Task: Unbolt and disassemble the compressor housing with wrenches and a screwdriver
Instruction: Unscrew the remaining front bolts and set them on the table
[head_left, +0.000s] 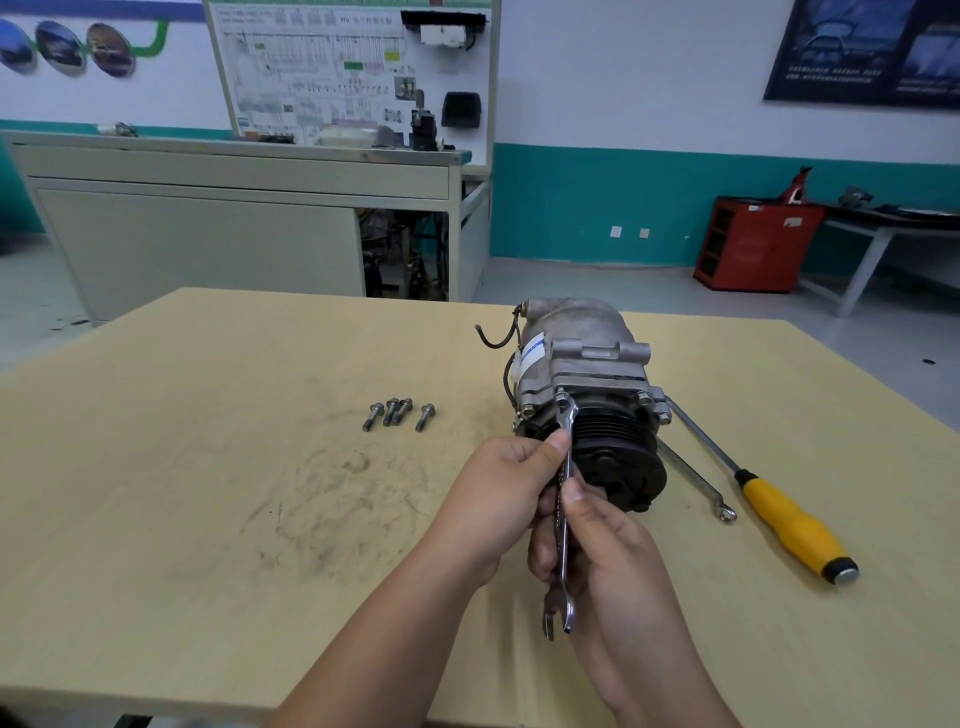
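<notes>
Step in hand: loosening a housing bolt. The compressor (582, 358) lies on its side on the table (208, 467), right of centre, with its pulley (610, 431) facing the person. The upper jaw of the open-end wrench (568, 465) sits on the flange bolt (561, 399) at the near left edge of the housing. Both hands grasp the wrench shank. The left hand (498, 499) has its fingers curled and its thumb pressed on the shank just below the jaw. The right hand (602, 545) wraps the shank lower down, thumb on top. Four removed bolts (397, 415) lie in a row to the left, well apart from the unit, so the task appears partly done; at least three other hex heads are in place on the flange. The next move likely calls for a short swing of the shank with the jaw kept square on the hex, because the pulley stands just beside the shank and limits travel. The unit is not clamped, so it may roll under load. Materials: the housing is dull grey cast metal with a rough skin and rounded lugs. The pulley is black with fine parallel grooves. The wrench is bright, flat and slim, forked at both ends. A ring wrench (696, 483) and a screwdriver (795, 525) with a smooth yellow handle lie to the right. The table is pale wood-grain, scuffed with dark smears.
</notes>
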